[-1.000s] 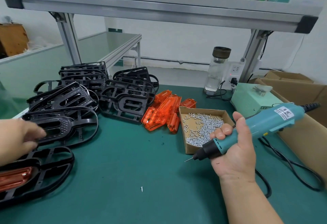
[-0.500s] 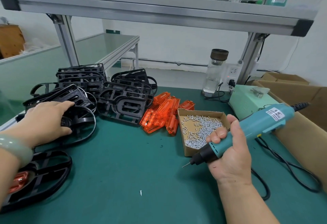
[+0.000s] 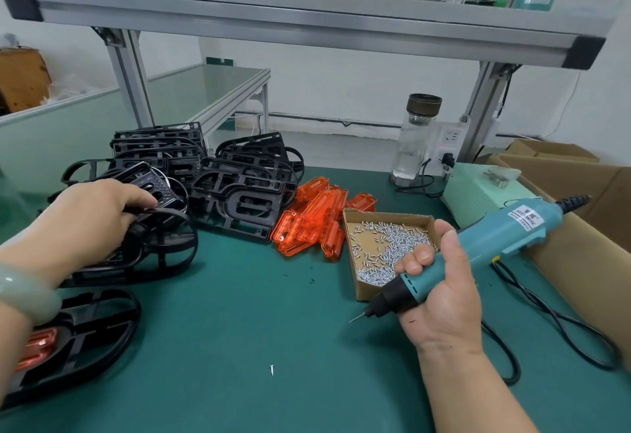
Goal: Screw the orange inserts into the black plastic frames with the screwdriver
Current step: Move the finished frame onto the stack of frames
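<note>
Black plastic frames (image 3: 239, 200) are lying stacked at the back left of the green mat (image 3: 256, 313), and that is where I am seeing the change. At the near left edge, one fitted frame (image 3: 85, 337) is lying flat with an orange insert (image 3: 37, 347) already in it. Just beyond it is my left hand (image 3: 92, 224), which a second ago was hanging by the left edge holding nothing. It is now reaching into the heap and clenching around the rim of the nearest frame (image 3: 164, 244), thumb on top. I am reading that as the next workpiece being picked up, though it is not yet drawn clear of the heap.

Moving right, the loose orange inserts (image 3: 314, 224) are waiting in a pile just beside the cardboard tray (image 3: 389, 216) of screws (image 3: 392, 251). A stray screw (image 3: 272, 369) is lying alone on the mat in front. My right hand (image 3: 444, 306) is wrapping firmly round the teal screwdriver (image 3: 495, 238), as it was a second ago. The bit is pointing down-left, just off the tray's near corner.

The stretch of mat between both hands is offering the widest room. I am minding that tray corner beside the bit and the stray screw where a frame could land. On the far right, the cable (image 3: 563, 330) is looping near the cardboard box (image 3: 580, 261).
</note>
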